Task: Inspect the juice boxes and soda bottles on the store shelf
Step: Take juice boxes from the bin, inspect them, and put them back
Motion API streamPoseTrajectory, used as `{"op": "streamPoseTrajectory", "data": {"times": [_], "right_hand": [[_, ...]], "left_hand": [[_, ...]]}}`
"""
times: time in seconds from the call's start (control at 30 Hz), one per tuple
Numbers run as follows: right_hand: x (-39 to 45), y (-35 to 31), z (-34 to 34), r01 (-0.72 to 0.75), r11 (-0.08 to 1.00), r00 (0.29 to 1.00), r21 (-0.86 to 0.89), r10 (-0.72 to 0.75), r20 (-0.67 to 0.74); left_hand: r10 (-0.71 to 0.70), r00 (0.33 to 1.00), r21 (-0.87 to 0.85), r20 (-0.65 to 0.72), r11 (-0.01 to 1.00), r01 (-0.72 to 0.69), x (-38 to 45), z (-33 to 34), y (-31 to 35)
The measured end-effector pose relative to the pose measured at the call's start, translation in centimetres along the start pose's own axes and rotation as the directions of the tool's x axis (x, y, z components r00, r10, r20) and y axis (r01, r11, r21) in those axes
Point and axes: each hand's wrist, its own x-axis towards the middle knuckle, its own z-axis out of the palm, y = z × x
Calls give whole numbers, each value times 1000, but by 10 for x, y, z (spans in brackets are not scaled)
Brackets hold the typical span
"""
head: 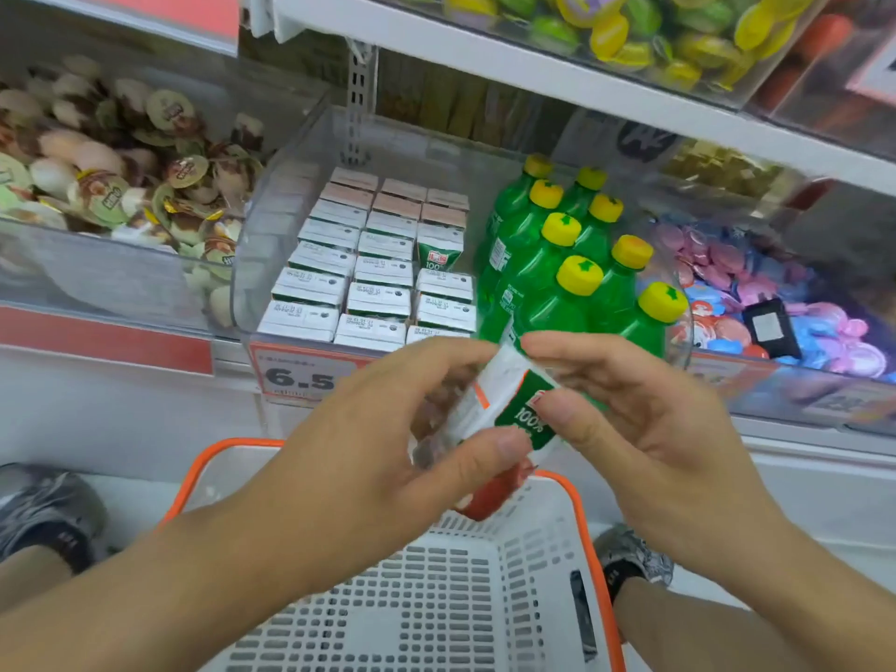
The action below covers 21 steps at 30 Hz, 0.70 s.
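Observation:
A small green, white and red juice box (504, 405) marked "100%" is tilted in front of the shelf, above the basket. My left hand (388, 429) pinches its lower left side between thumb and fingers. My right hand (630, 419) holds its upper right side, thumb across the green face. Behind them, a clear shelf bin (291, 196) holds several rows of white-topped juice boxes (368, 269) on the left. Several green soda bottles (572, 264) with yellow caps stand on its right.
A white shopping basket (460, 574) with an orange rim sits on the floor below my hands, between my two shoes. Bins of small round cups flank the drinks on the left (111, 167) and right (776, 303). An upper shelf (485, 46) overhangs. A price label reads 6.5.

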Motion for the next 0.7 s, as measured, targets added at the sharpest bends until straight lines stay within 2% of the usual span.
{"op": "streamPoseTrajectory", "data": {"times": [0.13, 0.23, 0.37, 0.43, 0.57, 0.7], "right_hand": [[-1, 16, 4, -206, 968, 977, 144, 211, -17], [-5, 26, 6, -356, 912, 931, 203, 365, -8], [-9, 31, 5, -390, 872, 906, 295, 421, -45], [-9, 32, 5, -422, 815, 885, 398, 466, -17], [-11, 32, 4, -461, 746, 863, 480, 504, 45], [-15, 33, 6, -515, 708, 833, 483, 547, 85]], "left_hand": [[-193, 979, -255, 70, 945, 205, 0, 11, -6], [-319, 943, -368, 93, 869, 330, -5, 17, -12], [-322, 931, -413, 171, 835, 364, -5, 19, -14], [-322, 925, -434, 203, 817, 380, 0, 15, -14], [-350, 880, -381, 322, 803, 459, 5, 15, -15], [-419, 788, -469, 452, 639, 609, 0, 24, -11]]}}
